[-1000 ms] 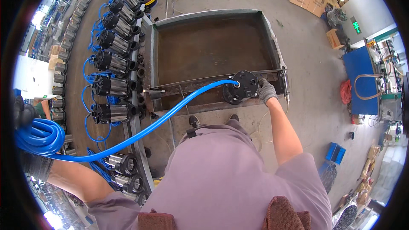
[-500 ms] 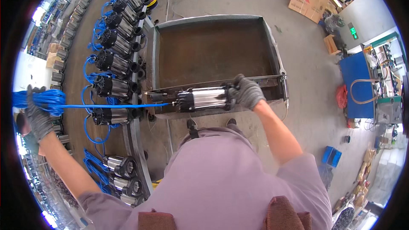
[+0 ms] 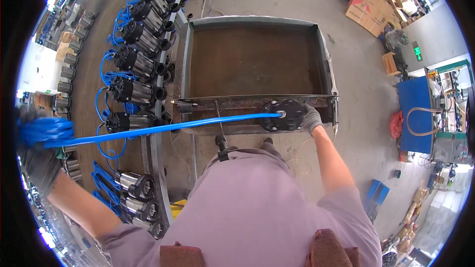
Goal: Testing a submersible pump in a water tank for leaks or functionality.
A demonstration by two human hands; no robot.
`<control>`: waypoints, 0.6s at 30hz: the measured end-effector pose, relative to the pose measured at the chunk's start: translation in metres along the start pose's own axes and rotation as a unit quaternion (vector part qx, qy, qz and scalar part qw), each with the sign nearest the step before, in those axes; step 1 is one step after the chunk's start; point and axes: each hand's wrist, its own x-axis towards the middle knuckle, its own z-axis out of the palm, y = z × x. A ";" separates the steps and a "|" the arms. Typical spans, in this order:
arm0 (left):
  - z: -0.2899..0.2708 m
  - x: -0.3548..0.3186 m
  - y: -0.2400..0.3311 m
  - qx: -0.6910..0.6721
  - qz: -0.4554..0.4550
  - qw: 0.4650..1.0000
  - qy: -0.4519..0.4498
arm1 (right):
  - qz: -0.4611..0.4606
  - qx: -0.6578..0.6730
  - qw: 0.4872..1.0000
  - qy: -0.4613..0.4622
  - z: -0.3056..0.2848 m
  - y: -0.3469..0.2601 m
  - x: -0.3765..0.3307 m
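My left hand (image 3: 40,165), in a dark grey glove, grips a coil of blue cable (image 3: 49,130) at the far left; the motion blurs both. From the coil the blue cable (image 3: 198,122) runs taut across to a submersible pump (image 3: 269,116), entering the middle of its round black end. That end faces up, hiding most of the pump's body. My right hand (image 3: 311,118), gloved too, holds the pump by its right side, fingers partly hidden. The pump is over the near strip of a rectangular metal tank (image 3: 186,59).
Left of the tank, several steel and black pumps (image 3: 136,62) with blue cables lie in a row along a metal rail (image 3: 157,160). More pumps (image 3: 134,184) lie at lower left. A wrench (image 3: 332,81) rests on the tank's right rim. Cardboard boxes (image 3: 366,6) stand at far right.
The pump has tipped from lying sideways to showing its black cable end upward, and has shifted right with my right hand. My left hand and the coil have come lower and closer.
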 end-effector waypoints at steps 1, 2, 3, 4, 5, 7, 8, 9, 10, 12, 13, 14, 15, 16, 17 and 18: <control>0.002 0.004 -0.009 -0.003 -0.003 1.000 -0.008 | -0.029 -0.023 0.999 0.038 0.010 0.022 0.008; 0.004 0.008 -0.017 0.008 -0.013 0.998 -0.057 | -0.046 -0.031 0.997 0.054 0.013 0.040 0.013; 0.005 0.013 -0.022 -0.019 -0.014 0.999 -0.022 | -0.062 -0.039 0.995 0.070 0.017 0.052 0.015; 0.007 0.016 -0.024 -0.035 -0.021 0.999 -0.031 | -0.007 0.079 0.996 0.036 0.018 0.057 0.017; 0.009 0.018 -0.025 -0.078 -0.053 0.995 -0.033 | 0.057 0.185 0.981 0.002 0.017 0.056 0.015; 0.013 0.016 -0.025 -0.090 -0.075 0.993 0.018 | 0.096 0.327 0.936 -0.087 0.009 0.035 0.006; 0.013 0.008 -0.021 -0.063 -0.072 0.987 0.129 | 0.109 0.239 0.961 -0.089 0.003 0.017 -0.006; 0.012 -0.002 -0.016 -0.025 -0.094 0.976 0.195 | 0.115 0.147 0.978 -0.093 -0.003 -0.006 -0.017; 0.008 -0.014 -0.012 -0.005 -0.091 0.971 0.220 | 0.130 0.123 0.976 -0.122 -0.013 -0.031 -0.022; -0.005 -0.030 0.005 -0.032 -0.067 0.980 0.187 | 0.134 0.102 0.971 -0.169 -0.022 -0.087 -0.031; -0.016 -0.038 0.020 -0.069 -0.080 0.993 0.056 | 0.133 0.095 0.971 -0.177 -0.027 -0.114 -0.033; -0.028 -0.036 0.033 -0.004 -0.029 0.976 0.214 | 0.067 0.125 0.967 -0.213 -0.027 -0.139 -0.037; -0.043 -0.033 0.046 0.015 -0.005 0.946 0.324 | 0.073 0.095 0.971 -0.207 -0.024 -0.164 -0.039; -0.058 -0.037 0.060 0.046 0.020 0.954 0.295 | 0.027 0.064 0.960 -0.271 -0.021 -0.189 -0.041; -0.072 -0.040 0.074 0.068 0.040 0.964 0.255 | 0.019 0.058 0.957 -0.283 -0.006 -0.210 -0.048; -0.083 -0.044 0.101 0.096 0.022 0.983 0.157 | -0.086 -0.012 0.952 -0.294 0.010 -0.229 -0.058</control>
